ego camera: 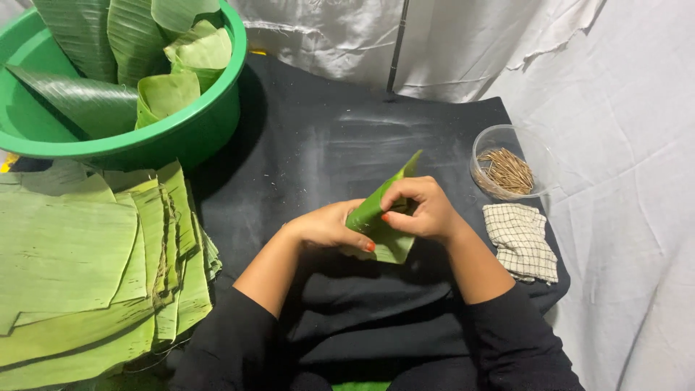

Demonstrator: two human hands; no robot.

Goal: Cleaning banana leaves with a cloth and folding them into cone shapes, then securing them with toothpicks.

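A green banana leaf piece (386, 195), folded into a cone-like shape, is held over the black cloth (318, 137) between both hands. My left hand (329, 226) grips its lower side, thumb across the fold. The upper edge is pinched by my right hand (427, 208), fingers curled over it. The leaf's pointed tip sticks up toward the far right.
A stack of flat cut banana leaves (79, 268) lies at the left. A green basin (174, 130) with rolled leaves stands at the back left. A clear bowl of thin sticks (507, 170) and a folded checked cloth (521, 239) sit at the right. White fabric hangs behind.
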